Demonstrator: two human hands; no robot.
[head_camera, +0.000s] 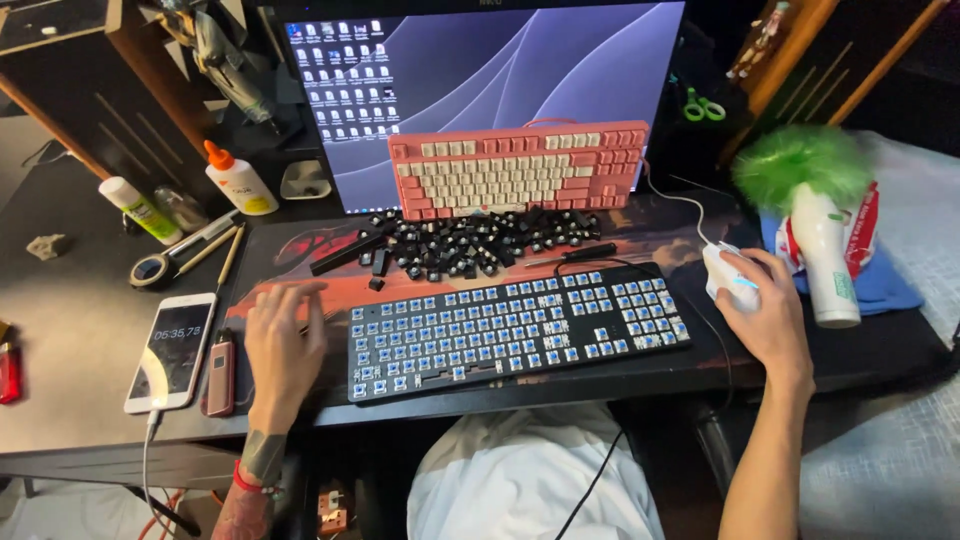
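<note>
Both forearms are reaching forward over the desk edge. The left hand is lying palm down, fingers spread and holding nothing, just left of the black keyboard, whose blue switches are showing bare. The right hand is cupping a white mouse just right of that keyboard. Behind the keyboard, loose black keycaps are lying heaped. Far left of it, a white glue bottle with an orange cap and yellow label is standing.

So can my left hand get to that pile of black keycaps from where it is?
Probably yes: the left hand rests flat beside the stripped keyboard, and only bare desk mat lies between it and the black keycaps.
</note>
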